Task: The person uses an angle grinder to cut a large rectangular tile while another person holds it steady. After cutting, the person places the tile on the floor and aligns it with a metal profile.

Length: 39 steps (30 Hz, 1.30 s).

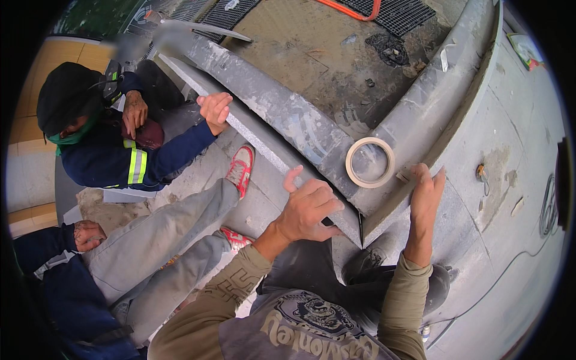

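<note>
A long grey stone slab (261,146) with a speckled edge runs diagonally along the left side of a low grey curb. My left hand (309,207) grips its near end, fingers curled over the edge. A second slab (384,217) lines the curb's right side, and my right hand (425,195) holds its top edge, fingers bent over it. The two slabs come together at a pointed corner, with a thin dark gap between them. On the curb's corner, between my hands, lies a roll of masking tape (350,162). A co-worker's hand (215,111) holds the left slab farther along.
A crouching co-worker (141,165) in a dark jacket is at the left; another person's grey-trousered legs (162,246) stretch nearby. Inside the curb are black grates (399,15), an orange hose (354,15) and a crumpled black bag (387,49). A cable (510,263) crosses the paving at right.
</note>
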Motion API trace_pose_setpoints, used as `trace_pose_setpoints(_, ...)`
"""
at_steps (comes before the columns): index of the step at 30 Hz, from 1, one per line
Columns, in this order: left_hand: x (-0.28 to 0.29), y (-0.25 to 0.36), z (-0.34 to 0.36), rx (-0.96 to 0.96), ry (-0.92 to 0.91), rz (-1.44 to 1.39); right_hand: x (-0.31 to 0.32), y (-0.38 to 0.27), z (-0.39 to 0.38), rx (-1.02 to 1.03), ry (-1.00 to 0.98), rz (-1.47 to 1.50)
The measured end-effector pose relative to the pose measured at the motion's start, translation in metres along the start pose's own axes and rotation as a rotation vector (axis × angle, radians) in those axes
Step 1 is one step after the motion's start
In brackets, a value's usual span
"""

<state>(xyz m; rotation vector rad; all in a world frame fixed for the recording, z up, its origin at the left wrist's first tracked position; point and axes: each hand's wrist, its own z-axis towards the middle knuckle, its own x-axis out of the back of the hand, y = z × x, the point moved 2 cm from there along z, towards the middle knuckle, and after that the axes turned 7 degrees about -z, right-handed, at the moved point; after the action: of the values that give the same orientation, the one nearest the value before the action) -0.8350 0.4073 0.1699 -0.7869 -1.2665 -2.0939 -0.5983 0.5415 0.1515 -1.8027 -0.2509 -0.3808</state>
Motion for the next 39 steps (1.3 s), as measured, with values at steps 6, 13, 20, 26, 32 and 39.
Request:
trace_pose_setpoints(6, 0.004, 0.001, -0.002, 0.015, -0.003, -0.013, -0.001, 0.002, 0.002, 0.0, 0.005, 0.018)
trace_pose_setpoints(13, 0.002, -0.002, -0.002, -0.013, 0.001, -0.022, 0.002, 0.008, 0.007, -0.031, 0.02, -0.015)
trace_pose_setpoints(20, 0.007, 0.002, -0.002, -0.028, 0.021, -0.042, 0.0, 0.017, 0.014, 0.004, -0.001, 0.037)
trace_pose_setpoints(26, 0.004, 0.004, -0.004, -0.009, 0.011, -0.057, -0.002, 0.016, 0.009, 0.068, 0.072, 0.063)
trace_pose_setpoints(32, 0.009, 0.005, -0.01, -0.015, 0.036, -0.02, -0.002, 0.021, 0.006, 0.022, -0.013, 0.036)
trace_pose_setpoints(39, 0.007, 0.008, 0.013, -0.036, -0.005, -0.002, 0.01, 0.004, 0.01, 0.034, -0.019, 0.158)
